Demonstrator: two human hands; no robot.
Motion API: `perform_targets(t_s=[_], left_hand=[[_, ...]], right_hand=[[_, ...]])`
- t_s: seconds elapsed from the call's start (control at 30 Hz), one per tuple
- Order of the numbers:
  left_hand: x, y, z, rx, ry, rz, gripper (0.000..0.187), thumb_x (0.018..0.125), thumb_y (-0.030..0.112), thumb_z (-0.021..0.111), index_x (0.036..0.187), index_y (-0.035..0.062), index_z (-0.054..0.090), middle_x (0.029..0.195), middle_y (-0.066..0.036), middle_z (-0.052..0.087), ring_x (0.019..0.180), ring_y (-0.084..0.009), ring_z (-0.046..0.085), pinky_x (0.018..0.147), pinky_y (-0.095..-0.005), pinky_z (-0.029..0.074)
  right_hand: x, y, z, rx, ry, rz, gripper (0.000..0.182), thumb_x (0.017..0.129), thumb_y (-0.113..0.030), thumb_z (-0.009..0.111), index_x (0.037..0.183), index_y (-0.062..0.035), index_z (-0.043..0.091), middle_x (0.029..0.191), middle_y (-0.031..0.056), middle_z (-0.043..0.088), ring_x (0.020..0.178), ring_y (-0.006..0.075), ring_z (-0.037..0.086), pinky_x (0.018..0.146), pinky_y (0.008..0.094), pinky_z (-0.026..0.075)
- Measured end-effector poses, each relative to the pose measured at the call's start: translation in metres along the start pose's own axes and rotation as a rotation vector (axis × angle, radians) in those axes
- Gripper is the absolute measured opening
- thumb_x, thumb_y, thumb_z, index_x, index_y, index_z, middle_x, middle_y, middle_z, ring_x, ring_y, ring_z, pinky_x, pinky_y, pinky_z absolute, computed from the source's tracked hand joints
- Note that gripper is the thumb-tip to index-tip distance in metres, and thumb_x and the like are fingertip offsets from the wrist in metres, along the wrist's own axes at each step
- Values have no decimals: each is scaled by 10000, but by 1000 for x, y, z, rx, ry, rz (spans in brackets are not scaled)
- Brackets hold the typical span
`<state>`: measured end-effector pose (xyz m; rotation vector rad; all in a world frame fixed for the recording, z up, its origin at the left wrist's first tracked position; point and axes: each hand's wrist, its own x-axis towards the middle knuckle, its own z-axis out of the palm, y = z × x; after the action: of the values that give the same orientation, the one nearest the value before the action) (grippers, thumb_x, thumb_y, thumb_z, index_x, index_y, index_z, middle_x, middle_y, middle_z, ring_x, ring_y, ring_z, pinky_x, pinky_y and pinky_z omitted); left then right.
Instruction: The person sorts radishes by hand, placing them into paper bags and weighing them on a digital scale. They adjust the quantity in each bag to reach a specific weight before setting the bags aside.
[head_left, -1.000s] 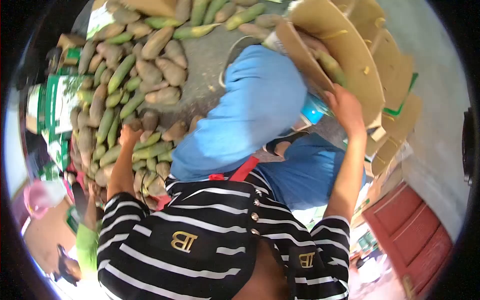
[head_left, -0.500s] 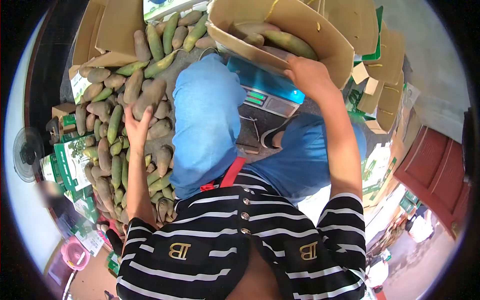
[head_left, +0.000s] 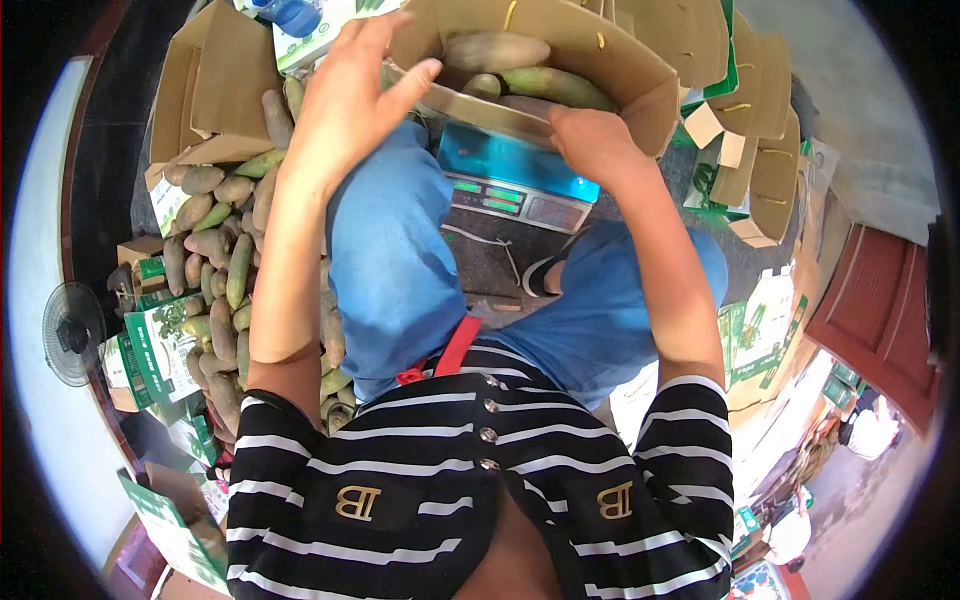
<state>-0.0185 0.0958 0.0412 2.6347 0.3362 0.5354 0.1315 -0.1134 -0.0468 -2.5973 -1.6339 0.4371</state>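
My left hand is raised at the left end of an open cardboard carton, fingers spread and nothing held. My right hand grips the carton's near wall, with the fingertips over the rim. Inside the carton lie several long vegetables, shaped like thick cucumbers: a brown one at the back left and a green one in front of it. Beneath the carton is a blue-topped weighing scale with lit green displays.
To the left spreads a heap of brown and green vegetables, partly behind my left forearm. Another open carton stands at the upper left. More cartons with yellow cord handles line the right. A fan is at the far left.
My left hand has come up and right from the heap to the carton. The brown vegetable it held has left its fingers. My right hand stays on the carton's wall.
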Motion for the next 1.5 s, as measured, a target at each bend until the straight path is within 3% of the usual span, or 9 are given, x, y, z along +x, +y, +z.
perform_targets(t_s=[0.1, 0.2, 0.3, 0.33, 0.4, 0.5, 1.0, 1.2, 1.5], left_hand=[[-14, 18, 0, 18, -102, 59, 465, 820, 267, 644, 1204, 40, 511, 1092, -153, 554, 927, -291, 583, 794, -376, 462], [-23, 29, 5, 53, -263, 45, 436, 830, 290, 619, 1176, 43, 518, 1055, -174, 570, 909, -346, 576, 795, -391, 464], [-31, 15, 11, 310, -492, 56, 414, 836, 310, 604, 1150, 53, 524, 1055, -179, 577, 928, -355, 574, 781, -414, 468], [-32, 14, 11, 325, -509, 51, 405, 843, 332, 588, 1136, 60, 524, 1057, -176, 581, 948, -364, 564, 771, -437, 465], [-35, 9, 11, 304, -437, 68, 407, 849, 340, 579, 1143, 63, 524, 1059, -170, 583, 954, -364, 564, 778, -438, 463], [-36, 5, 8, 311, -391, 62, 410, 860, 355, 565, 1148, 67, 522, 1069, -162, 586, 972, -366, 559, 795, -441, 458], [-34, -2, 10, 304, -369, 49, 408, 853, 365, 582, 1148, 87, 533, 1025, -168, 616, 910, -354, 600, 766, -423, 476], [-34, -4, 11, 321, -374, 41, 406, 852, 365, 584, 1148, 92, 530, 1021, -164, 617, 903, -355, 601, 764, -424, 478], [-27, 4, 6, 330, -357, 132, 370, 839, 320, 598, 1119, 87, 535, 1067, -164, 582, 961, -367, 565, 780, -429, 467]], right_hand=[[4, -3, -13, -43, -47, 118, 193, 836, -95, 456, 922, -23, 613, 919, 188, 643, 895, 356, 619, 730, 456, 503], [0, 4, -6, -72, -95, 8, 207, 847, -107, 456, 967, -33, 608, 924, 188, 643, 892, 356, 620, 720, 466, 501], [1, 1, -10, -25, -34, 86, 201, 855, -164, 498, 958, -36, 615, 923, 179, 646, 896, 349, 620, 732, 461, 499], [-2, 3, -8, -9, 100, 47, 206, 855, -193, 512, 953, -36, 606, 891, 178, 642, 872, 346, 617, 725, 458, 495], [-5, 6, -13, 12, 392, -35, 236, 856, -250, 539, 942, -36, 587, 828, 176, 633, 824, 340, 613, 713, 451, 486], [-10, -3, -39, 48, 285, 55, 264, 835, -261, 569, 929, -14, 574, 904, 198, 617, 835, 360, 607, 736, 438, 488], [-6, -8, -34, 40, 264, -17, 307, 848, -285, 535, 847, 6, 633, 829, 210, 636, 815, 352, 619, 708, 432, 491], [-8, -10, -41, -16, -48, 76, 297, 842, -284, 543, 875, -4, 637, 869, 212, 637, 846, 357, 616, 726, 443, 489], [-9, -2, -29, -19, 65, 24, 277, 853, -294, 543, 899, -26, 598, 857, 186, 633, 859, 344, 607, 740, 459, 476]])
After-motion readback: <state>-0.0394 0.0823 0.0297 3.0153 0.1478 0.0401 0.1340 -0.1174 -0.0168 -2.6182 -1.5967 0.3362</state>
